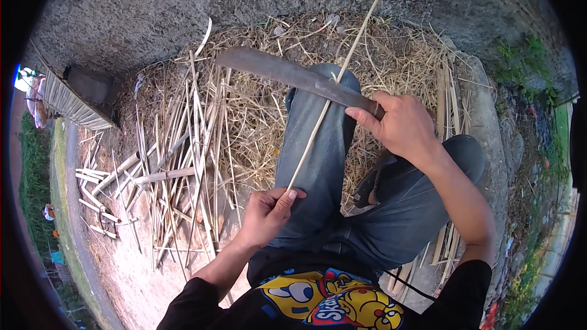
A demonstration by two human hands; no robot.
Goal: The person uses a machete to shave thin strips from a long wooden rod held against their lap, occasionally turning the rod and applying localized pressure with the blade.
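Observation:
My left hand (267, 214) pinches the near end of a long, thin bamboo strip (316, 123) between thumb and fingers. From there the strip slants up and to the right over my raised knee, reaching the top of the view. In my right hand (400, 123) is the handle of a machete (287, 73), gripped tight. Its broad dark blade points left across the knee and crosses the strip, with a small pale curl at the crossing. The blade seems to touch the strip there. Jeans cover the knee (309, 146) beneath both.
Several cut bamboo strips (199, 146) lie piled at the left, with thicker pieces (165, 175) among them. Pale shavings (257, 128) cover the ground around my legs. More strips (451, 98) lie at the right beside a stone edge (483, 91). A rough wall (153, 12) stands at the far side.

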